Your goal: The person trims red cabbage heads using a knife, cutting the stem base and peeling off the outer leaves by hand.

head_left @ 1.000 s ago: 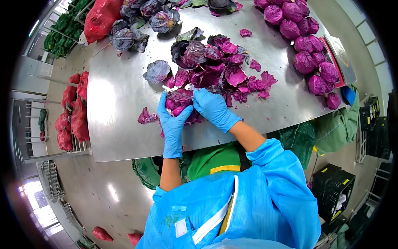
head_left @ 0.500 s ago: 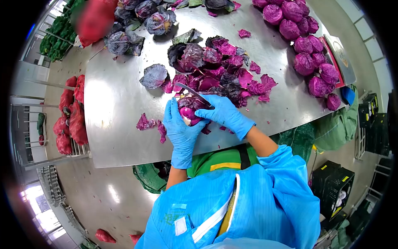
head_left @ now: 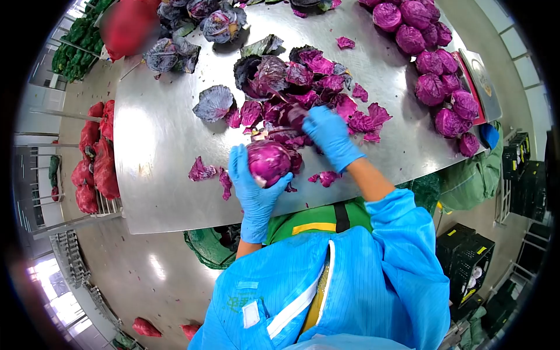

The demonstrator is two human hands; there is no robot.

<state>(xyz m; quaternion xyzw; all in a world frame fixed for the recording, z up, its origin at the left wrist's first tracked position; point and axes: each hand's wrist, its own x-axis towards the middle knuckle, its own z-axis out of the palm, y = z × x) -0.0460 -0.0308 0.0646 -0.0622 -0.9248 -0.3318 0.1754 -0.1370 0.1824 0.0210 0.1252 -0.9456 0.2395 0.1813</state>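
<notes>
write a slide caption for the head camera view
Gloved left hand holding a purple cabbage, right hand at the leaf pile on a metal table.

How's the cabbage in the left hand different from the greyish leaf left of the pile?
The cabbage is round; the greyish leaf is flatter. The cabbage is bright purple; the leaf is dull bluish-grey. The left hand holds the cabbage; the leaf lies on the table. Both look like cabbage.

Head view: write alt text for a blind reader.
A blue-gloved left hand holds a purple cabbage at a metal table; the blue-gloved right hand is at a heap of loose leaves. Bright cabbages lie upper right, dark cabbages upper left.
</notes>
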